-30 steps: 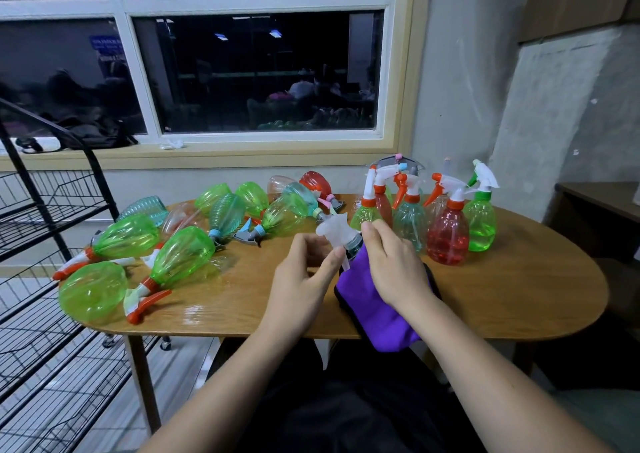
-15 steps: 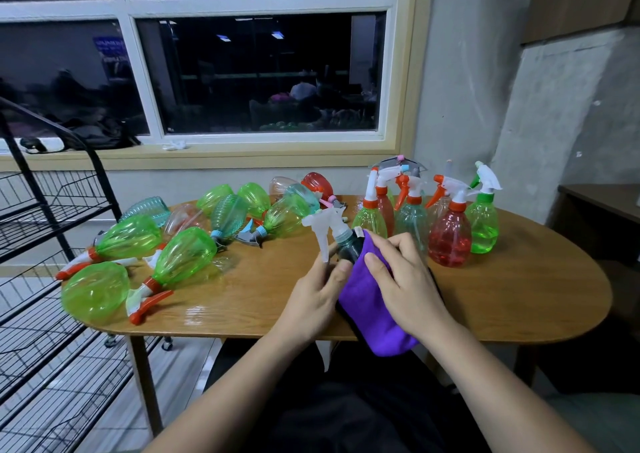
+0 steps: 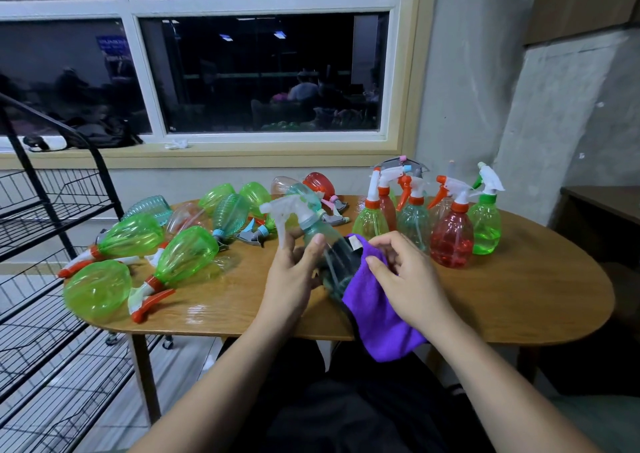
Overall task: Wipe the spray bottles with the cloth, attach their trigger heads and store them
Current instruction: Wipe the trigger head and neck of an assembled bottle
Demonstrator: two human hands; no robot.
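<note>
Standing below a dark window (image 3: 263, 72) beside a black rack (image 3: 52, 210), the wooden table (image 3: 519, 297) bears scattered spray bottles (image 3: 183, 255); over its near edge the left hand (image 3: 291, 279) grips a teal bottle (image 3: 332, 255), the right hand (image 3: 405, 279) clutching a purple cloth (image 3: 374, 314) against it.

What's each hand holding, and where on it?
Left hand grips the teal spray bottle round its shoulder; right hand holds the purple cloth near its top.
</note>
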